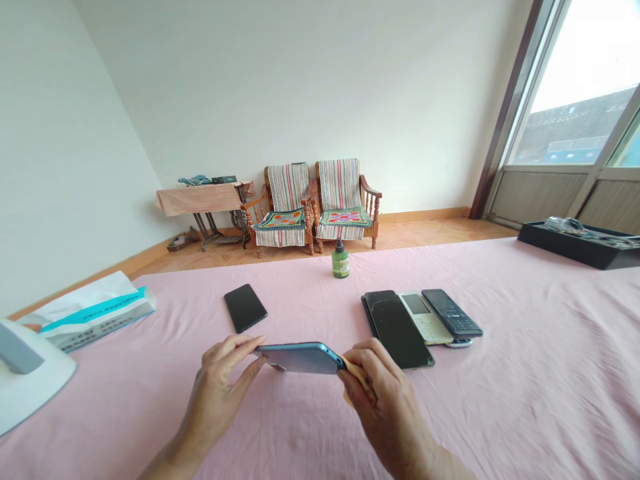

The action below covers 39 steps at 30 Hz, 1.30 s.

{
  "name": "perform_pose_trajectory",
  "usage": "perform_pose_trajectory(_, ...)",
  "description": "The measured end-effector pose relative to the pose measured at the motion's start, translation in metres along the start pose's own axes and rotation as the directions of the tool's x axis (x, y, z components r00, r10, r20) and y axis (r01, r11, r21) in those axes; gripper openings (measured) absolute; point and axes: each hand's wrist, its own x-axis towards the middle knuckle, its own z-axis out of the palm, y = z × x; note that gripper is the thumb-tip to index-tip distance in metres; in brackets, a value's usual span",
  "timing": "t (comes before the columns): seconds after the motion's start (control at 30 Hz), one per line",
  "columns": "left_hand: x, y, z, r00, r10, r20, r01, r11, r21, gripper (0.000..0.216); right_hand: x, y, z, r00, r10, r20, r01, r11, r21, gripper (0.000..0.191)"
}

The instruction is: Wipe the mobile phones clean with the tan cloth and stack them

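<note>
Seemingly mid-job, your left hand [225,373] pinches the blue phone [303,358], your right hand [384,385] perhaps a cloth [355,371] (mostly hidden); the black phone [245,308] lies untouched.

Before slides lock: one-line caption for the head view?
Left hand pinches a blue phone; right hand holds a tan cloth-like item at its other end, above pink fabric.

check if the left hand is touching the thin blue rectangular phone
Touching: the head view shows the left hand pinching the thin blue rectangular phone by its left end.
</note>
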Motion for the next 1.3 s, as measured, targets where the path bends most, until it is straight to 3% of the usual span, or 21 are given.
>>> perform_pose_trajectory(0.1,0.003,0.023,-0.004,0.976,0.166,-0.139,-0.15,0.981,0.121,0.027,-0.001,-0.001,-0.002,1.0,-0.026,0.004,0.026,1.0,-0.014,0.01)
perform_pose_trajectory(0.17,0.005,0.043,-0.008,0.953,0.265,-0.149,-0.249,0.961,0.119,0.029,-0.001,-0.003,-0.002,0.999,-0.053,0.004,0.053,0.998,-0.021,0.009)
perform_pose_trajectory(0.3,0.01,0.08,-0.011,0.939,0.304,-0.162,-0.304,0.952,0.028,0.033,-0.002,-0.008,-0.002,0.99,-0.137,0.016,0.138,0.989,-0.052,0.011)
perform_pose_trajectory(0.4,0.013,0.094,-0.009,0.944,0.291,-0.153,-0.303,0.95,-0.068,0.029,-0.003,-0.008,-0.002,0.986,-0.167,0.026,0.168,0.983,-0.073,0.014)
perform_pose_trajectory(0.53,0.013,0.097,-0.01,0.96,0.241,-0.145,-0.258,0.959,-0.117,0.013,-0.004,-0.006,-0.001,0.982,-0.188,-0.007,0.187,0.981,-0.059,0.017)
perform_pose_trajectory(0.77,0.01,0.09,-0.012,0.979,0.107,-0.171,-0.131,0.982,-0.137,0.008,-0.001,-0.012,0.001,0.966,-0.063,-0.251,0.084,0.994,0.072,0.013)
perform_pose_trajectory(1.0,-0.001,0.093,0.001,0.981,0.088,-0.17,-0.125,0.967,-0.22,0.013,-0.001,-0.008,0.005,0.97,-0.118,-0.214,0.134,0.989,0.061,0.018)
perform_pose_trajectory(1.3,-0.011,0.099,0.013,0.982,0.042,-0.182,-0.089,0.962,-0.258,0.012,-0.012,-0.012,0.012,0.972,-0.223,-0.067,0.225,0.974,0.021,0.023)
